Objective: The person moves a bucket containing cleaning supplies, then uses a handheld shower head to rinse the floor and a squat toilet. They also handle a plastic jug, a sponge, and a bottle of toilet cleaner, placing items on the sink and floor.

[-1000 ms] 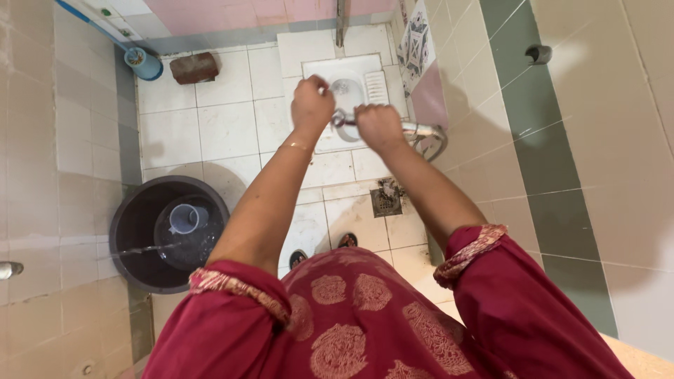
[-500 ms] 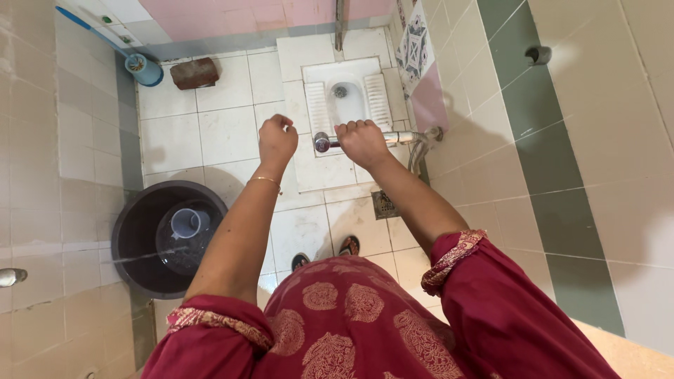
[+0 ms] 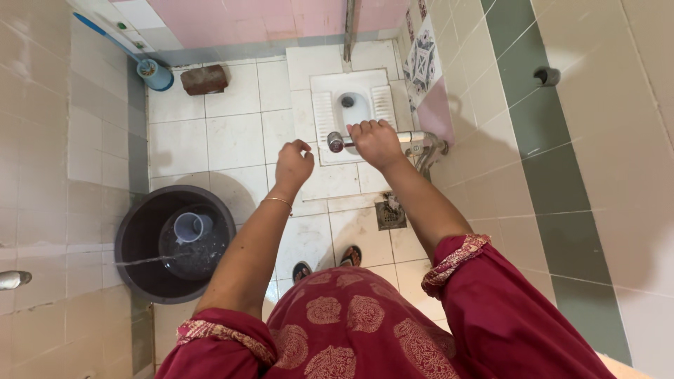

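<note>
- At nine o'clock a metal tap (image 3: 14,279) sticks out from the beige tiled left wall (image 3: 49,140), and a thin stream of water runs from it into the dark round bucket (image 3: 137,238) set close against that wall.
- A pale mug (image 3: 188,227) sits in the bucket's water.
- At eleven o'clock, in the far left corner, a blue brush holder (image 3: 157,74) stands against the wall, with a reddish brick (image 3: 204,79) just beside it on the floor.
- The white tiled floor (image 3: 232,137) between bucket, brick and squat pan lies open, the widest bare stretch in view.
- The left hand (image 3: 293,165) hangs free over that floor near the centre, fingers loosely curled, gripping nothing; a thin bangle rings its wrist.
- At twelve o'clock the white squat pan (image 3: 323,105) lies on a raised step by the far pink wall.
- The right hand (image 3: 376,142) is closed around a chrome spray handle (image 3: 337,142), whose round head pokes out at nine o'clock of the fist, over the near edge of the pan.
- A chrome hose (image 3: 430,156) loops from the handle's back end toward the right wall; where it joins is hard to make out.
- Below the right forearm a square floor drain (image 3: 390,214) lies near the right wall.
- At six o'clock two sandalled toes (image 3: 349,255) peep out past the red patterned garment.
- The right wall (image 3: 597,140), beige with a green stripe, carries a small dark knob (image 3: 547,76) at two o'clock.
</note>
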